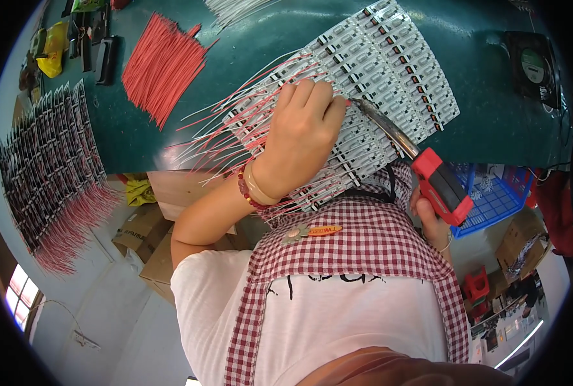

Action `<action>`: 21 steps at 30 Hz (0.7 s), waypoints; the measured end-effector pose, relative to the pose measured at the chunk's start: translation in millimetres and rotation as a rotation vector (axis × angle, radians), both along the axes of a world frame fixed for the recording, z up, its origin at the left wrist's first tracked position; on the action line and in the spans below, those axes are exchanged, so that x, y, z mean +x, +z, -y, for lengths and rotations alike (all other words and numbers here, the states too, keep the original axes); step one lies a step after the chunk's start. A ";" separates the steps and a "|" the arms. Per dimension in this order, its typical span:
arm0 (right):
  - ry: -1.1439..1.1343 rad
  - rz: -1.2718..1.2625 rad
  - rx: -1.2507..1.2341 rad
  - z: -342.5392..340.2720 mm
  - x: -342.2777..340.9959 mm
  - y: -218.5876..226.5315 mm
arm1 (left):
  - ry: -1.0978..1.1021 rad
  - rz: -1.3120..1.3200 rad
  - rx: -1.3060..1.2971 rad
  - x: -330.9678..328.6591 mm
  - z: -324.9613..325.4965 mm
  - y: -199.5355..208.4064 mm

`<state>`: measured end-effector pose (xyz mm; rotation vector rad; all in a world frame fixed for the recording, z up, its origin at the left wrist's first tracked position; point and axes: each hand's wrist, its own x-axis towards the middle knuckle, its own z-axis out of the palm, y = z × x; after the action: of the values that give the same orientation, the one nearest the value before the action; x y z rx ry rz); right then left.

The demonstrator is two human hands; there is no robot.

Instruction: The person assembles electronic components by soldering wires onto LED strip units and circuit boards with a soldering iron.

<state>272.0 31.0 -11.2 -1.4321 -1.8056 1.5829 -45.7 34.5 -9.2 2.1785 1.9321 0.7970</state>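
A panel of small white circuit boards [389, 71] lies tilted on the green table, bearing rows of black and silver parts. Red and white wires [215, 138] fan out from its left side. Over the panel, my left hand [305, 125] is closed in a pinch among these wires. A red speck shows at its fingertips, but what they hold is too small to make out. My right hand [430, 215], low at the right, grips a soldering iron [437, 183] with a red and black handle. Its metal tip reaches the panel just right of my left fingertips.
A pile of red wires [164, 67] lies left of the panel, with white wires [238, 8] farther back. Wired dark boards [51, 167] stand at the far left. A black coil-like device [532, 69] sits right. A blue basket [492, 202] is below the table edge.
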 end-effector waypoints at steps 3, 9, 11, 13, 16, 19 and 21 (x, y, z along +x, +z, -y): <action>0.076 0.018 -0.013 -1.6 0.6 1.5 | 0.000 -0.002 -0.012 1.0 -1.7 3.0; 0.047 0.020 0.014 7.5 18.3 -3.4 | -0.002 -0.020 -0.048 0.1 -1.5 5.1; 0.069 0.081 0.019 7.6 19.1 -3.5 | -0.002 -0.024 -0.027 0.2 -0.4 1.5; 0.075 0.075 0.031 7.1 18.7 -3.7 | -0.003 -0.027 -0.008 0.2 1.0 1.0; 0.079 0.064 0.055 6.0 12.6 -1.3 | -0.004 -0.052 0.007 0.0 3.7 2.5; 0.045 0.016 0.017 2.7 3.4 4.8 | 0.004 -0.068 0.023 1.7 6.1 -1.1; 0.014 -0.026 -0.034 1.3 1.2 5.3 | 0.005 -0.070 0.018 2.4 6.8 -1.5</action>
<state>273.1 29.7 -5.9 -1.4108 -1.7862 1.6390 -43.4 27.7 -10.7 2.2418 1.9706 0.7517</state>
